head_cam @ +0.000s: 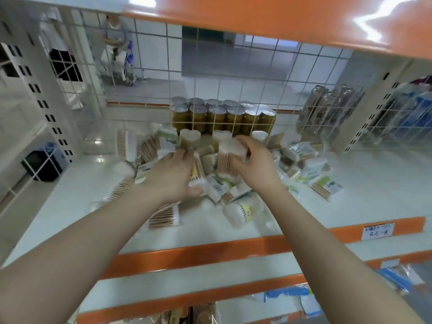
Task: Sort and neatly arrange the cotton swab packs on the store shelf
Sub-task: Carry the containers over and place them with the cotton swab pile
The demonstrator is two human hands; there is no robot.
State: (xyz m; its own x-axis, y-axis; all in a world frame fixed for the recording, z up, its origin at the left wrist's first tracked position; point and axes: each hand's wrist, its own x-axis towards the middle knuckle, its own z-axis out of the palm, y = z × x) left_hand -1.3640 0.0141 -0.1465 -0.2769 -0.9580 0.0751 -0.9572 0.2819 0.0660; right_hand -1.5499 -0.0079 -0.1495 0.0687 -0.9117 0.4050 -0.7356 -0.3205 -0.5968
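The loose heap of clear-wrapped cotton swab packs with wooden sticks and green-and-white labels (217, 183) lies unsorted in the middle of the pale store shelf (362, 178), packs overlapping at all angles. The right hand (254, 164) holds an upright clear pack of white-tipped swabs (231, 152) at the top of the heap, fingers curled over its top. The left hand (177, 176) grips a flat pack of wooden-stemmed swabs (197, 170), thumb below, fingers above — both hands are occupied.

Risks, as judged from here:
- The heap is interlocked; lifting either pack may drag neighbours along and send them sliding.
- A rounded clear swab tub with a yellow label (240, 212) lies on its side near the orange front edge of the shelf (210, 253) — a nudge from a forearm could roll it off.
- A flat pack of swabs (164, 217) sits under the left forearm and could be swept forward.
- Behind the heap stands a row of gold-labelled cylindrical tubs with silver lids (222, 115) beyond a white wire grid (257, 73); pushing packs back hard could jam them against it.

The frame is blurred, so labels cannot be read.
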